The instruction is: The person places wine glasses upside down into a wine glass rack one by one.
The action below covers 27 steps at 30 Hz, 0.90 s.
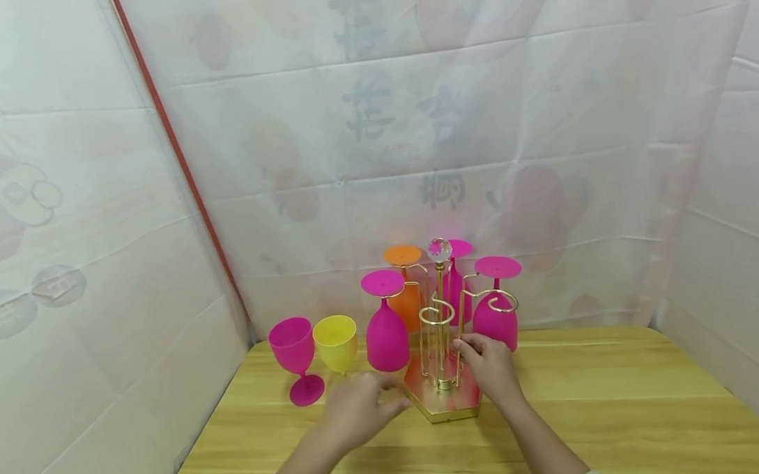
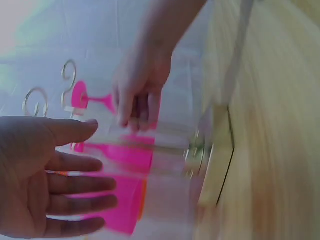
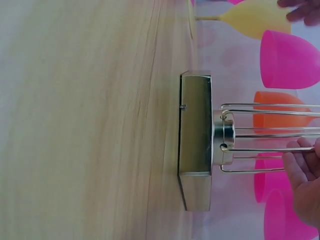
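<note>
A gold wire goblet rack (image 1: 445,405) with a hexagonal base stands on the table, topped by a clear crystal knob (image 1: 439,250). Upside down in its hooks hang a pink goblet (image 1: 387,338) at the left, an orange goblet (image 1: 402,255) behind it, another pink goblet (image 1: 459,248) at the back and a third pink one (image 1: 498,267) at the right. The front hook (image 1: 436,313) and front-right hook (image 1: 504,302) hold nothing. My right hand (image 1: 494,372) pinches a rack wire. With fingers spread, my left hand (image 1: 363,412) hovers left of the base, holding nothing.
Left of the rack, a pink goblet (image 1: 292,346) and a yellow goblet (image 1: 336,344) stand upright on the wooden table (image 1: 598,397). Printed white curtains (image 1: 352,161) enclose the back and sides.
</note>
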{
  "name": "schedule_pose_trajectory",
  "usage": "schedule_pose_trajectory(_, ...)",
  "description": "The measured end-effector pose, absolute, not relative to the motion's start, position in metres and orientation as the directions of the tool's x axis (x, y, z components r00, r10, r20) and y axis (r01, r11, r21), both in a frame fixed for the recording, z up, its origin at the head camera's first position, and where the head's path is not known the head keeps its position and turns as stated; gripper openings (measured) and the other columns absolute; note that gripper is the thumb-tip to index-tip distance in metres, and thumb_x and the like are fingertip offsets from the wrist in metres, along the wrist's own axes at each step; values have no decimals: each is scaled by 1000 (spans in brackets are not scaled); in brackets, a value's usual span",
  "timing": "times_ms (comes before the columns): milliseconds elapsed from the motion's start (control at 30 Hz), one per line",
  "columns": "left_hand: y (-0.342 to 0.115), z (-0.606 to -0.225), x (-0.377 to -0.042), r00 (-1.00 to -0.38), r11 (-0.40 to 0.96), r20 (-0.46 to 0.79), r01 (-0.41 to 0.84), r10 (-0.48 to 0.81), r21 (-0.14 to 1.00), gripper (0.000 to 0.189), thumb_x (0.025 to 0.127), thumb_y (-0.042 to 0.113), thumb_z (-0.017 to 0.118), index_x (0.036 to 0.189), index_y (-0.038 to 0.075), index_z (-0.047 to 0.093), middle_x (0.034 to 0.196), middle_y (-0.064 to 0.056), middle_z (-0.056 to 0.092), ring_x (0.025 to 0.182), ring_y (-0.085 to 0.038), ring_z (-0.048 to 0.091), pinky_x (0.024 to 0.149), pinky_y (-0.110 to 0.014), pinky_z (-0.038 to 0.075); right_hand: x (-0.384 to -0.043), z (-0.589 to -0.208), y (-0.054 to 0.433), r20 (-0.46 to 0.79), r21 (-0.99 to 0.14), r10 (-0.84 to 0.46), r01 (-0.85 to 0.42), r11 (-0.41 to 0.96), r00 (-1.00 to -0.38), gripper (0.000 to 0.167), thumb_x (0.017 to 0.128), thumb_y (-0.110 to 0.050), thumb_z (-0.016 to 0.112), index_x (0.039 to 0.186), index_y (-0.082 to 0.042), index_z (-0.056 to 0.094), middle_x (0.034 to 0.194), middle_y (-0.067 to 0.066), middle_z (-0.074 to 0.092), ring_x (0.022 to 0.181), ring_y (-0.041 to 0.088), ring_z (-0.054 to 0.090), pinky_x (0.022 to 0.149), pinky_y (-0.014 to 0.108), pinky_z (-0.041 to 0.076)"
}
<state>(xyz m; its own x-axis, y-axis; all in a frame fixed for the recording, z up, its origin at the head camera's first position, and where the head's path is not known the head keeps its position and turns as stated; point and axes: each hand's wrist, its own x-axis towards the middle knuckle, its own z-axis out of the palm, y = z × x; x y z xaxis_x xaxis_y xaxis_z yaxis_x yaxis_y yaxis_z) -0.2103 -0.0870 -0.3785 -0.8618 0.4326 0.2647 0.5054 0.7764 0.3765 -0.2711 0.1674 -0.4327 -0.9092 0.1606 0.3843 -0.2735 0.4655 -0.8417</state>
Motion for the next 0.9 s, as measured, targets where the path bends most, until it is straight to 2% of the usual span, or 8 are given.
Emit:
schedule_pose_trajectory(67, -100, -374, -214, -842, 789, 333, 525, 425, 320, 34, 85, 47, 72, 105, 19, 76, 100, 7, 75, 82, -12, 70, 56, -22, 48, -271, -432, 168, 377, -845, 164, -265, 465, -912, 24, 95, -21, 66, 107, -1, 74, 93, 8, 76, 89, 23, 73, 65, 19, 54)
schedule_pose_trajectory(167, -116, -371, -223, -796, 813, 451, 538, 403, 223, 30, 84, 44, 74, 100, 19, 76, 95, 7, 75, 72, -10, 67, 51, -19, 43, -272, -432, 168, 366, -848, 173, -252, 466, -914, 22, 94, -21, 67, 105, -3, 75, 92, 7, 76, 87, 23, 73, 64, 19, 54)
schedule_pose_trajectory(300, -132, -368, -237, -680, 821, 619, 563, 393, 98, 28, 79, 41, 80, 95, 18, 76, 88, 8, 74, 68, -11, 66, 47, -17, 41, -273, -435, 169, 355, -855, 178, -242, 460, -918, 21, 94, -23, 67, 103, -6, 76, 90, 6, 76, 85, 22, 72, 63, 22, 54)
schedule_pose_trajectory(400, -142, -366, -250, -593, 808, 684, 589, 425, 9, 38, 73, 42, 85, 99, 17, 73, 94, 4, 71, 81, -15, 66, 57, -23, 48, -273, -436, 168, 349, -863, 179, -241, 445, -920, 20, 94, -23, 68, 102, -6, 76, 90, 7, 76, 84, 22, 72, 65, 25, 56)
schedule_pose_trajectory(467, -147, -365, -258, -573, 795, 682, 607, 454, -19, 53, 69, 43, 88, 109, 14, 70, 104, 0, 67, 92, -20, 63, 68, -33, 52, -273, -436, 168, 348, -867, 181, -242, 435, -920, 19, 94, -22, 68, 101, -7, 76, 90, 7, 76, 84, 22, 72, 67, 27, 58)
schedule_pose_trajectory(567, -152, -365, -269, -612, 807, 629, 589, 480, -44, 80, 63, 50, 89, 128, 13, 60, 124, -7, 59, 114, -28, 56, 85, -45, 52, -273, -436, 168, 349, -867, 183, -243, 435, -919, 17, 93, -22, 68, 99, -8, 76, 88, 7, 76, 82, 22, 72, 66, 27, 58)
schedule_pose_trajectory(667, -154, -364, -278, -665, 824, 565, 564, 488, -48, 99, 60, 55, 89, 141, 13, 50, 138, -11, 51, 130, -34, 45, 100, -55, 45, -273, -436, 168, 353, -863, 181, -245, 442, -918, 16, 93, -22, 69, 98, -9, 76, 87, 5, 76, 81, 20, 71, 65, 22, 56)
schedule_pose_trajectory(900, -149, -362, -295, -748, 847, 446, 529, 491, -43, 110, 59, 58, 88, 148, 14, 41, 151, -16, 39, 140, -40, 34, 109, -63, 34, -271, -433, 168, 357, -856, 177, -245, 455, -917, 18, 93, -24, 68, 98, -9, 77, 87, 6, 75, 79, 18, 71, 63, 21, 54)
